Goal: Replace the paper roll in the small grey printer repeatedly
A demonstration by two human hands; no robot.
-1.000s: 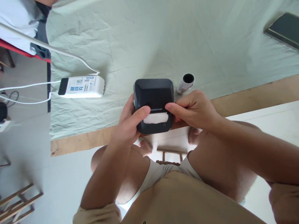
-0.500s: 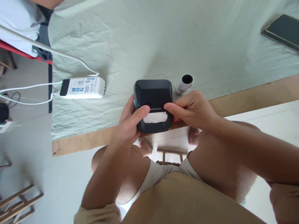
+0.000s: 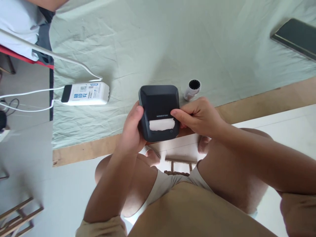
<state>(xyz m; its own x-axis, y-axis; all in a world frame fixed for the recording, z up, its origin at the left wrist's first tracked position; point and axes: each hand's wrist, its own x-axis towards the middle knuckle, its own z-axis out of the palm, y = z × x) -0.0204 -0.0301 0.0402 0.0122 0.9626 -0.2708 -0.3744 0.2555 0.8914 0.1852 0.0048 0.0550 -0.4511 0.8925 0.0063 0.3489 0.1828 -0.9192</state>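
Observation:
A small black label printer [image 3: 159, 105] sits at the near edge of the table, with a strip of white paper [image 3: 162, 124] showing at its front slot. My left hand [image 3: 130, 131] grips the printer's left side, thumb drawn back to the edge. My right hand [image 3: 201, 115] holds the right side, thumb tip pressed on top by the slot. A white paper roll [image 3: 192, 89] lies just behind my right hand.
A white power bank [image 3: 85, 93] with white cables [image 3: 29, 107] lies to the left on the pale green cloth [image 3: 148, 42]. A dark flat device [image 3: 295, 38] rests at the far right. The wooden table edge [image 3: 259, 102] runs in front. Another person's sleeve [image 3: 17, 19] shows top left.
My left thumb has slid off the printer's top to its left side. The printer and both hands have shifted slightly left. The paper strip now lies flatter.

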